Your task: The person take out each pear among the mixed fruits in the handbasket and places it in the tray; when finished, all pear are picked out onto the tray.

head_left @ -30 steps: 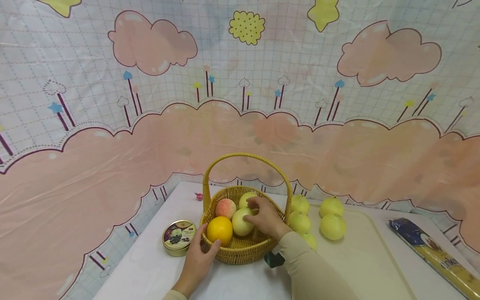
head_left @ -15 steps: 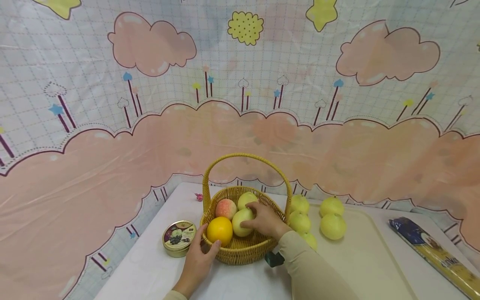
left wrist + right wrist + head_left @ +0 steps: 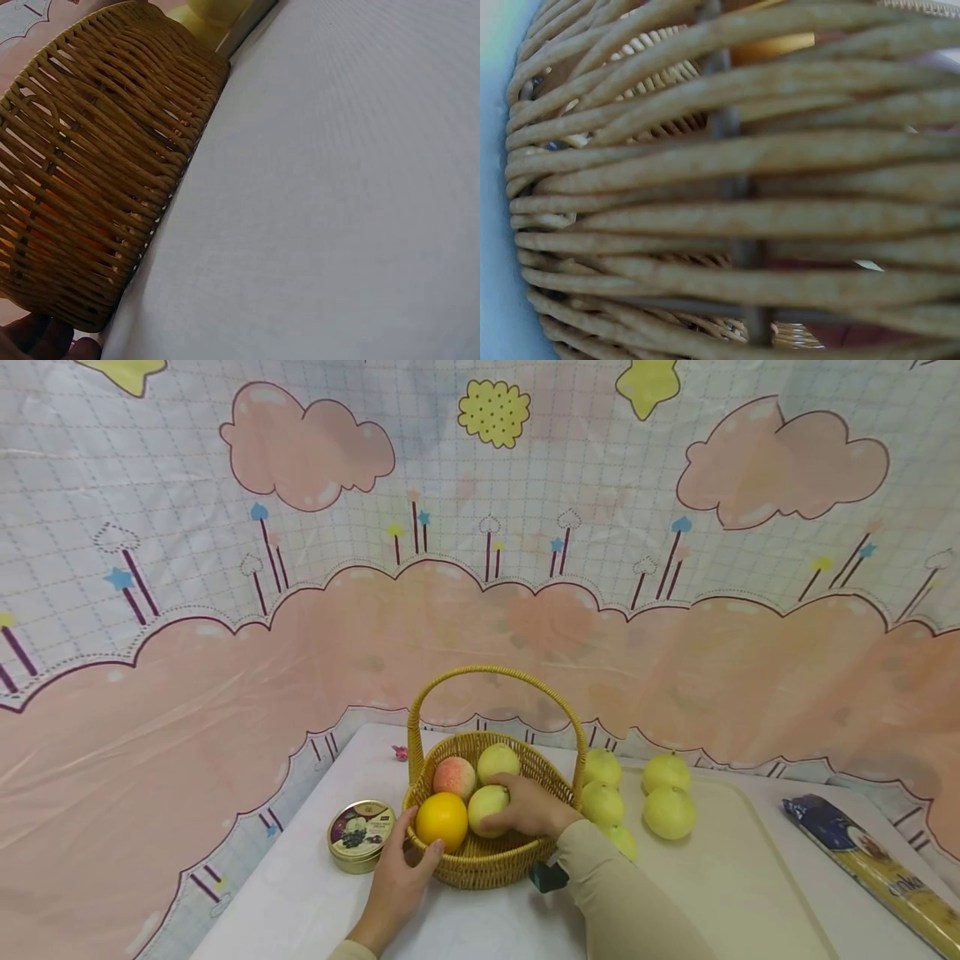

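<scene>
A yellow wicker basket (image 3: 491, 872) with a tall arched handle stands on the white table. Inside it lie a pinkish peach (image 3: 454, 778), an orange (image 3: 441, 821) and a pale green round fruit (image 3: 498, 763) at the back. My left hand (image 3: 399, 878) grips the basket's front-left rim, thumb beside the orange; its fingertips show low in the left wrist view, against the woven side (image 3: 112, 150). Reaching over the right rim, my right hand (image 3: 528, 808) holds a second pale green round fruit (image 3: 487, 811) within the basket. Close weave (image 3: 735, 180) fills the right wrist view.
Left of the basket sits a round tin (image 3: 362, 831) with fruit on its lid. Several pale green fruits (image 3: 669, 812) stand around a cream tray (image 3: 720, 885) at right. A long blue-and-gold packet (image 3: 873, 868) lies far right. A dark green object (image 3: 549, 877) is beneath my right sleeve.
My right hand has shifted slightly down and its fingers have moved lower round the front pale green fruit, which has turned so its top shows. My left hand stays on the basket rim.
</scene>
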Demonstrator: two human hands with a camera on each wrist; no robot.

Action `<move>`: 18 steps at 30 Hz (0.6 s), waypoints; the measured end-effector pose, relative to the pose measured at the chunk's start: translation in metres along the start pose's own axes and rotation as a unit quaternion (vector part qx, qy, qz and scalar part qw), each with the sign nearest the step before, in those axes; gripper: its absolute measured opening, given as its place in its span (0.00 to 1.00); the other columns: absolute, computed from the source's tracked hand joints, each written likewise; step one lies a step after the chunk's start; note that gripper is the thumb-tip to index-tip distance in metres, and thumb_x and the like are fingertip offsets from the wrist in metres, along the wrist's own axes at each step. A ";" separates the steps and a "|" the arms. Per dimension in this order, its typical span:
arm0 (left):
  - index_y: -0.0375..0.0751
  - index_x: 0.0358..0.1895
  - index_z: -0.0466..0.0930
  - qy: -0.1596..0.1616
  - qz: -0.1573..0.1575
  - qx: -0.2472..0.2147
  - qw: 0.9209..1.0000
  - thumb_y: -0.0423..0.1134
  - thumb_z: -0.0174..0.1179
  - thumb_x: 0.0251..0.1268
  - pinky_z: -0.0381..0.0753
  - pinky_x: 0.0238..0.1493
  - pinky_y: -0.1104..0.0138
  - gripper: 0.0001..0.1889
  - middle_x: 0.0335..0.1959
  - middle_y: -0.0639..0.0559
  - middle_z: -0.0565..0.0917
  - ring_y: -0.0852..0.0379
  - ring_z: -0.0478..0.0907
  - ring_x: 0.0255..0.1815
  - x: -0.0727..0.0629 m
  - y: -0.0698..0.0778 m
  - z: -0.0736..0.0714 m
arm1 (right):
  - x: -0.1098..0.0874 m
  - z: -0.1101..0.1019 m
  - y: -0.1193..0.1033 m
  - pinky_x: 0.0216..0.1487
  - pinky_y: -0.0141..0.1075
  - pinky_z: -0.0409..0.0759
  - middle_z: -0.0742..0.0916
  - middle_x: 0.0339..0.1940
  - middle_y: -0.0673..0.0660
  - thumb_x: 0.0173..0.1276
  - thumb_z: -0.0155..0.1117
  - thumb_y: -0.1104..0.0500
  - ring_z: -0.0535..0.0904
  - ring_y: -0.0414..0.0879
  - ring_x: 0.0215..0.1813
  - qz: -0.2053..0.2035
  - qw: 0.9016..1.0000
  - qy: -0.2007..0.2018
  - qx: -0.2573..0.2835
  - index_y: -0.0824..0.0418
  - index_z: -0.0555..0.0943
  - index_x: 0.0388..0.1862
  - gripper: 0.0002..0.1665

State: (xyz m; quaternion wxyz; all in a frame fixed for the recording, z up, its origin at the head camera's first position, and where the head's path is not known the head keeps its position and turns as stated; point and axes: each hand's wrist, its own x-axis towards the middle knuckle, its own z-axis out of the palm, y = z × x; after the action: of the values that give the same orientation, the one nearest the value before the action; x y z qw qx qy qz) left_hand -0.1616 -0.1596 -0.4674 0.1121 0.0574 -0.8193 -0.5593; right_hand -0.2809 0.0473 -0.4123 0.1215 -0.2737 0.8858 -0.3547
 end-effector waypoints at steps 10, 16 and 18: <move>0.38 0.76 0.57 0.001 0.005 0.006 1.000 0.51 0.62 0.70 0.58 0.72 0.42 0.39 0.76 0.34 0.59 0.34 0.57 0.75 0.000 0.001 0.000 | -0.001 -0.001 0.000 0.56 0.48 0.77 0.82 0.56 0.61 0.54 0.77 0.45 0.77 0.50 0.49 -0.017 0.999 0.040 0.014 0.63 0.72 0.67 0.46; 0.39 0.76 0.57 0.001 0.004 0.013 1.000 0.52 0.62 0.70 0.59 0.71 0.42 0.39 0.76 0.34 0.59 0.34 0.57 0.75 0.000 0.001 0.000 | -0.006 -0.009 -0.004 0.56 0.48 0.77 0.80 0.60 0.61 0.56 0.77 0.44 0.77 0.50 0.52 -0.026 0.997 0.070 0.010 0.64 0.71 0.68 0.46; 0.39 0.76 0.56 0.001 0.002 0.015 1.000 0.52 0.62 0.70 0.58 0.71 0.42 0.39 0.76 0.34 0.59 0.34 0.57 0.75 0.000 0.001 -0.001 | -0.010 -0.015 -0.009 0.57 0.48 0.77 0.80 0.62 0.60 0.56 0.77 0.44 0.77 0.50 0.54 -0.032 0.996 0.077 0.000 0.63 0.72 0.68 0.45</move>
State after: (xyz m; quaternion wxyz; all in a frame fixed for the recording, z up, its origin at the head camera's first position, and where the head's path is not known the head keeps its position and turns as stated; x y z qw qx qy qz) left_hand -0.1617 -0.1597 -0.4662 0.1136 0.0578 -0.8278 -0.5463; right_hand -0.2754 0.0558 -0.3955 0.0412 -0.2732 0.8834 -0.3786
